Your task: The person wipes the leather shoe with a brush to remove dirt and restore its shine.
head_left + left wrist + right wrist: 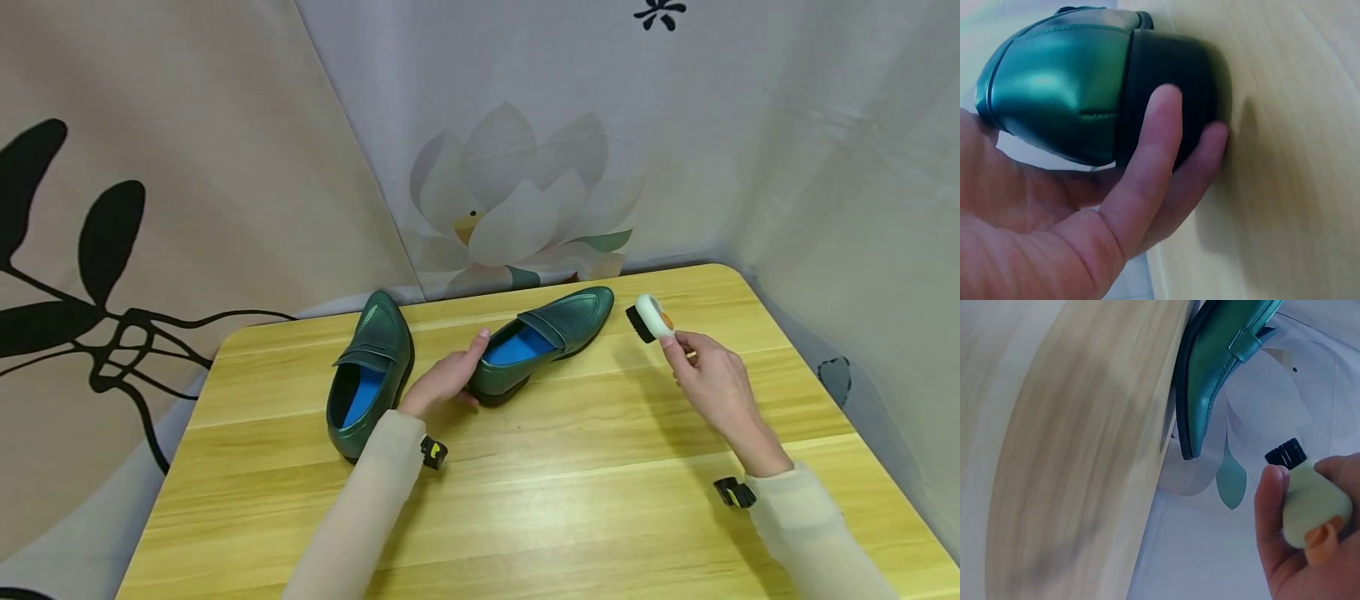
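Note:
Two dark green loafers with blue insoles are on the table. My left hand (444,382) grips the heel end of the right loafer (570,321), whose toe points to the back right. In the left wrist view, fingers (1154,144) lie along its black heel (1172,69). The left loafer (378,333) stands beside my left wrist, toe toward the back. Between thumb and fingers, my right hand (712,375) holds a small white brush (654,317) with black bristles, raised to the right of the held loafer's toe. An orange part (1321,542) shows on the brush in the right wrist view.
The wooden table (570,517) has rounded back corners. Behind it hangs a pale cloth (525,67) printed with a lotus flower and dark leaves, with folds close to the table's back edge. Small dark devices are strapped on both wrists.

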The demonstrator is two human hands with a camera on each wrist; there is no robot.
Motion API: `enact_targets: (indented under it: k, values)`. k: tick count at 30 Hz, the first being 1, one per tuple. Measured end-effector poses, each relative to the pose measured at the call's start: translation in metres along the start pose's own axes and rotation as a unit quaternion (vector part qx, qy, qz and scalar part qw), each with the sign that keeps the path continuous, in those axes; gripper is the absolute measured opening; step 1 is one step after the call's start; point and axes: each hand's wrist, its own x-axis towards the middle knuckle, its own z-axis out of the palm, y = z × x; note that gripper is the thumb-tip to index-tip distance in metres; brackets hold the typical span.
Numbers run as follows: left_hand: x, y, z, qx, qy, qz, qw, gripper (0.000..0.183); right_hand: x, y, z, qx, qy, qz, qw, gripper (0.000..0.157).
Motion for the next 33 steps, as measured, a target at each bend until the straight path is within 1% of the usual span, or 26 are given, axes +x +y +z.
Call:
enact_targets:
  k: [2,4,7,10,12,15,16,18,20,23,24,25,26,27,29,33]
  values:
    - [-0.001,0.001,-0.001,-0.012,-0.004,-0.012,0.9999,0.102,0.0,0.0,0.0,0.001,0.001,-0.001,1.0,0.058]
    - [-0.001,0.002,-0.001,-0.012,-0.004,-0.023,0.9997,0.103,0.0,0.0,0.0,0.002,0.002,-0.002,1.0,0.057]
    - [0.0,0.003,-0.001,0.041,-0.004,-0.021,0.9989,0.103,-0.001,-0.001,0.0,0.003,0.004,-0.004,1.0,0.057]
    - [0.002,0.007,-0.001,0.109,0.012,-0.007,0.9939,0.103,-0.002,0.0,-0.001,0.004,0.004,-0.004,1.0,0.057]
    - [0.003,0.012,0.0,0.138,0.032,0.01,0.9898,0.102,-0.002,0.0,-0.001,0.006,0.003,-0.003,1.0,0.057]
    - [0.006,0.024,0.006,0.166,0.065,0.042,0.9831,0.099,-0.003,0.0,-0.002,0.005,0.003,-0.003,1.0,0.057]
    - [0.007,0.029,0.008,0.179,0.074,0.053,0.9796,0.1,-0.003,0.001,-0.002,0.006,0.003,-0.003,1.0,0.057]
    - [0.01,0.038,0.015,0.221,0.089,0.074,0.9684,0.103,-0.003,0.001,-0.001,0.005,0.001,-0.004,1.0,0.057]
    - [0.013,0.047,0.021,0.269,0.101,0.089,0.9537,0.108,-0.003,0.001,-0.001,0.004,-0.002,-0.004,1.0,0.057]
    - [0.018,0.058,0.029,0.337,0.116,0.102,0.9288,0.112,-0.004,0.001,-0.001,0.003,-0.005,-0.005,1.0,0.058]
    - [0.02,0.06,0.031,0.352,0.117,0.101,0.923,0.112,-0.004,0.001,0.0,0.004,-0.005,-0.005,1.0,0.058]
    - [0.021,0.062,0.032,0.363,0.118,0.099,0.9191,0.11,-0.004,0.001,0.0,0.003,-0.004,-0.006,1.0,0.058]
    - [0.023,0.064,0.033,0.369,0.117,0.095,0.9172,0.108,-0.004,0.001,0.0,0.003,-0.004,-0.006,1.0,0.057]
    - [0.024,0.065,0.034,0.372,0.116,0.09,0.9167,0.106,-0.004,0.001,0.0,0.002,-0.003,-0.006,1.0,0.057]
    - [0.027,0.065,0.035,0.366,0.108,0.08,0.9209,0.1,-0.004,0.0,0.0,0.002,-0.002,-0.006,1.0,0.057]
    - [0.03,0.064,0.033,0.334,0.082,0.059,0.9372,0.092,-0.004,-0.002,0.0,0.0,0.001,-0.006,1.0,0.057]
